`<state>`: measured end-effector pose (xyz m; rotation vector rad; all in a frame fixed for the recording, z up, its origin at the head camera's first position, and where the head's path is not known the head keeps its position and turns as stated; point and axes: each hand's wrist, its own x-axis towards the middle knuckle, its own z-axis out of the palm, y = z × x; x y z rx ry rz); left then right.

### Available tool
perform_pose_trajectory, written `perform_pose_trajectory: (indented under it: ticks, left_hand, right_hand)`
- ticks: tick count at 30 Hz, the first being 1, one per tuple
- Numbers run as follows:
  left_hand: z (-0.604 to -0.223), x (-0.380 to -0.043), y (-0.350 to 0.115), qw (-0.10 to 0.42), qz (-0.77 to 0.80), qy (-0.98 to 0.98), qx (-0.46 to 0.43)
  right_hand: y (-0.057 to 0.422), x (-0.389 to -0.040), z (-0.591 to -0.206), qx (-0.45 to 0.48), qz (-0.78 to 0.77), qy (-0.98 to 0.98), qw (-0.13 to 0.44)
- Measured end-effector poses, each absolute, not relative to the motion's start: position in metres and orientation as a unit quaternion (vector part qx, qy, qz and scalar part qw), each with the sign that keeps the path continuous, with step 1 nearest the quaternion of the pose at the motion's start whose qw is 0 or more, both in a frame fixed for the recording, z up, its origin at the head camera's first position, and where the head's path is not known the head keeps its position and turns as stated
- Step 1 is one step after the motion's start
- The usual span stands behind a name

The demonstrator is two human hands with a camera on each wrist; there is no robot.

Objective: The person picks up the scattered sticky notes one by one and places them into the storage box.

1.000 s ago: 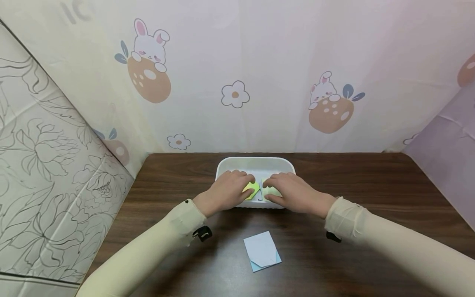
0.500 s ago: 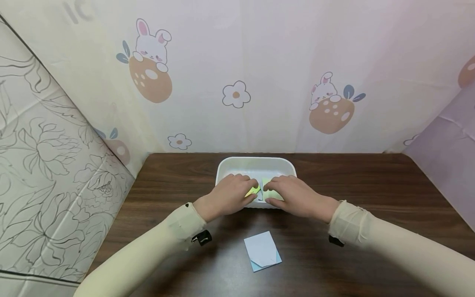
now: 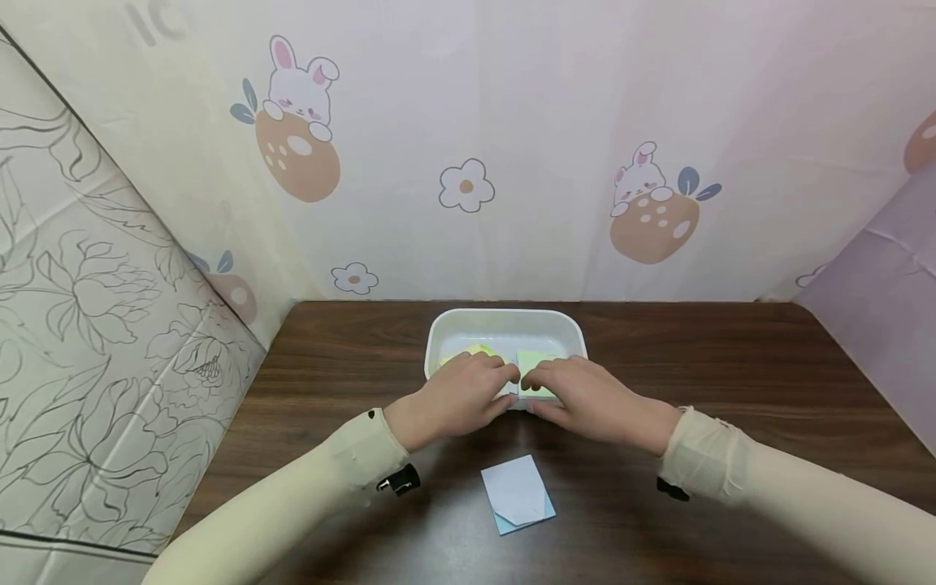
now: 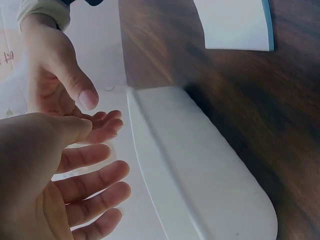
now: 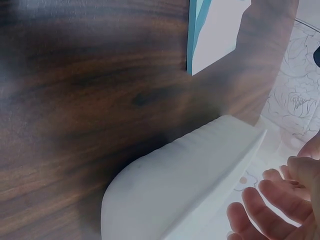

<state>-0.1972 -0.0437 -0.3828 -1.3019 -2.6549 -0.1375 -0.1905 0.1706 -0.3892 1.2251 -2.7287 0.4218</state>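
Observation:
A white plastic tray (image 3: 504, 327) stands at the back of the table. Over its front left part is my left hand (image 3: 466, 394), fingers loosely bent; a bright yellow sticky note (image 3: 479, 349) shows behind it. My right hand (image 3: 595, 402) is over the front right part, beside a pale green sticky note pad (image 3: 534, 357) in the tray. The two hands' fingertips nearly meet. In the left wrist view, the left hand's fingers (image 4: 97, 180) are spread above the tray with nothing seen between them. The right hand's fingers (image 5: 270, 200) look relaxed too.
A light blue pad with a white top sheet (image 3: 515, 491), one corner cut or folded, lies on the dark wooden table (image 3: 351, 520) in front of the tray. Printed cloth walls (image 3: 541, 227) close off the back and sides.
Both hands have come slightly toward the tray's front edge, and the left has moved right. The yellow note now shows behind the left hand rather than by its fingertips.

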Motion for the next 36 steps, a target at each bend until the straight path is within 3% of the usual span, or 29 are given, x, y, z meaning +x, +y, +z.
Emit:
perform_pose_trajectory:
  ticks: [22,36]
  left_hand:
    - [-0.417,-0.165,-0.035,0.053,0.022,-0.884,-0.463]
    - [-0.437,-0.157,-0.030,0.032,0.056,-0.896,-0.439]
  right_hand:
    - [0.173,-0.169,-0.405,0.407,0.147,-0.901,-0.035]
    - [0.175,-0.167,-0.425,0.416,0.125,-0.899,-0.050]
